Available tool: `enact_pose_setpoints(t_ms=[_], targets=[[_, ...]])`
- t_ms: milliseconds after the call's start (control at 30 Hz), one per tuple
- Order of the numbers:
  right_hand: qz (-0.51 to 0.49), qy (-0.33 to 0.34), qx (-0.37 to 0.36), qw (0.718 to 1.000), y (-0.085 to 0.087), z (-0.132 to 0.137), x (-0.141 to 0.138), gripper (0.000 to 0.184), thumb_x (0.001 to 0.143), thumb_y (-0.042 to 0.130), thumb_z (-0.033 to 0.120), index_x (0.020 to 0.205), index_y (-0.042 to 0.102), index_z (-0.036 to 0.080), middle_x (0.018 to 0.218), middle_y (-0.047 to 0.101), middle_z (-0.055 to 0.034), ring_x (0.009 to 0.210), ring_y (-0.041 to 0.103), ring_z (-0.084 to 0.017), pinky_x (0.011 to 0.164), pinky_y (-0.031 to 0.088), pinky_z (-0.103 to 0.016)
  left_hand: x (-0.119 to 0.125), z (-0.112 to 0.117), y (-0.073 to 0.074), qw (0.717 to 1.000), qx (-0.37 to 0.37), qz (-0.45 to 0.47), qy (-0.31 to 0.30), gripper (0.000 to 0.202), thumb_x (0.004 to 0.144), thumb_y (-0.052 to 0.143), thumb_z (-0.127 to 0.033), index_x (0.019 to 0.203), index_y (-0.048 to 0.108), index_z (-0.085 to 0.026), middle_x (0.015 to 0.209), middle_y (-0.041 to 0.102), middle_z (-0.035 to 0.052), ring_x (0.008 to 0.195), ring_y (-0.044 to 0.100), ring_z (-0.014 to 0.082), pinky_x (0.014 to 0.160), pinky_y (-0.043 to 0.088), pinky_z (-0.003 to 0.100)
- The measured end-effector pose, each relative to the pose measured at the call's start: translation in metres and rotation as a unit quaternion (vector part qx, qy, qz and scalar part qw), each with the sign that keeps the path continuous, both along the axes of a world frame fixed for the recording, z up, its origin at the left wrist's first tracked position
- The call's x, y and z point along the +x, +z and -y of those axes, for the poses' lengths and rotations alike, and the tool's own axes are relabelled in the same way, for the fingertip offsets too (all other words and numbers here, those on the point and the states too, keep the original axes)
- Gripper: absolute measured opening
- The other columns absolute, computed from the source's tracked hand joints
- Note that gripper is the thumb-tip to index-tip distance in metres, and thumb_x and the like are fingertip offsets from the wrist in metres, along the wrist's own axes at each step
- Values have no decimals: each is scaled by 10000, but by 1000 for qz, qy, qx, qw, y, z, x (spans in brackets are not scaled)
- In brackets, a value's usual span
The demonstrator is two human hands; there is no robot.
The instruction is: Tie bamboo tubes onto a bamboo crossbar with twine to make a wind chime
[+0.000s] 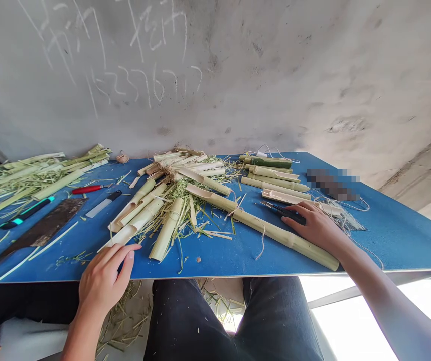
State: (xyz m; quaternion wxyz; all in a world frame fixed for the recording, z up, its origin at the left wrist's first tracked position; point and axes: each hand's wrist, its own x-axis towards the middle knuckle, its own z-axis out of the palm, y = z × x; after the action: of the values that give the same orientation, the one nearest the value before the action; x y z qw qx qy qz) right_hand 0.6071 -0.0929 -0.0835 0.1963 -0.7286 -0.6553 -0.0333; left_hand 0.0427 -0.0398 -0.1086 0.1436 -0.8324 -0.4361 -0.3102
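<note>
My left hand (106,276) is at the table's front edge, with fingers stretched out and thumb apart, holding nothing. Its fingertips are close to the lower end of a split bamboo piece (134,228). Beside that lies a short bamboo tube (168,230). On the right, my right hand (315,225) has its fingers round a slim black-handled tool (285,211) with narrow metal tips, low over the table; its exact kind is unclear. Just in front of that hand, a long bamboo length (286,238) with a scooped far end lies diagonally, thin twine tied round it.
A blue table (215,260) carries a heap of bamboo shavings (188,200), cut bamboo pieces (275,178) and twine (346,220). At left lie a rusty cleaver (45,220), a teal-and-black cutter (27,213), a red-handled tool (87,189) and bamboo strips (30,175). A concrete wall (256,75) stands behind.
</note>
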Motion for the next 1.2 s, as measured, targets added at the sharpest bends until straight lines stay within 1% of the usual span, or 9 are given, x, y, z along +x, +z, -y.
enact_pose_setpoints(t_ms=[233, 433, 667, 800, 933, 1000, 1067, 1133, 1200], targets=[[-2, -2, 2, 1000, -1, 1, 1, 544, 973, 506, 679, 1246, 743, 272, 1265, 710, -101, 1192, 669, -348, 1058, 524, -516, 1, 1, 0, 1000, 9, -11, 11, 317, 1106, 438, -314, 1135, 748, -257, 1102, 805, 36, 959, 743, 242, 848, 520, 357], [0, 4, 6, 1000, -2, 2, 1, 533, 991, 502, 677, 1256, 739, 280, 1265, 708, -97, 1184, 674, -342, 1050, 530, -504, 0, 1, -1, 1000, 3, -5, 11, 317, 1108, 434, -309, 1132, 747, -263, 1105, 803, 28, 977, 740, 246, 863, 515, 361], [6, 2, 3, 1000, -2, 1, 0, 532, 997, 498, 657, 1264, 736, 263, 1278, 703, -104, 1207, 669, -344, 1074, 523, -505, 1, 2, 0, 1000, 0, 2, 12, 312, 1106, 435, -309, 1125, 744, -268, 1089, 801, 27, 960, 742, 246, 856, 510, 360], [-3, 13, -13, 1000, 8, 2, -6, 530, 991, 497, 647, 1269, 725, 257, 1286, 705, -112, 1186, 688, -342, 1062, 537, -502, 1, 2, 1, 1000, -5, 13, 1, 292, 1100, 444, -303, 1117, 733, -269, 1071, 801, 27, 970, 746, 251, 870, 512, 363], [-3, -15, -2, 1000, 30, 15, -2, 577, 1016, 449, 674, 1346, 694, 269, 1371, 686, -117, 1153, 707, -338, 967, 571, -475, 2, 4, 3, 998, -5, 53, -14, 230, 1077, 493, -324, 1127, 708, -258, 1068, 793, 47, 949, 740, 257, 871, 527, 367], [-10, -43, 17, 999, 40, 28, 10, 586, 1023, 430, 701, 1316, 716, 282, 1360, 688, -111, 1077, 727, -311, 878, 583, -435, 10, 10, 5, 996, 4, 90, -9, 204, 1063, 521, -314, 1145, 696, -249, 1008, 774, 51, 819, 703, 232, 834, 530, 365], [-11, -74, 37, 997, 47, 45, 29, 588, 1020, 431, 719, 1268, 742, 286, 1333, 695, -108, 982, 735, -287, 804, 578, -413, 27, 19, 10, 992, 26, 123, -11, 179, 1051, 546, -267, 1153, 692, -246, 903, 738, 32, 675, 619, 193, 783, 517, 356], [-5, -99, 50, 994, 50, 64, 48, 601, 1014, 437, 735, 1247, 751, 279, 1331, 695, -116, 946, 732, -287, 764, 567, -409, 55, 31, 17, 988, 41, 133, -66, 186, 1034, 568, -181, 1161, 688, -243, 840, 712, 13, 636, 584, 171, 745, 503, 337], [-2, -112, 47, 993, 50, 83, 62, 606, 1011, 448, 742, 1227, 761, 269, 1334, 692, -128, 950, 732, -295, 741, 557, -401, 91, 41, 25, 978, 33, 120, -165, 233, 1015, 576, -95, 1168, 679, -237, 856, 728, 11, 692, 630, 166, 736, 502, 316]])
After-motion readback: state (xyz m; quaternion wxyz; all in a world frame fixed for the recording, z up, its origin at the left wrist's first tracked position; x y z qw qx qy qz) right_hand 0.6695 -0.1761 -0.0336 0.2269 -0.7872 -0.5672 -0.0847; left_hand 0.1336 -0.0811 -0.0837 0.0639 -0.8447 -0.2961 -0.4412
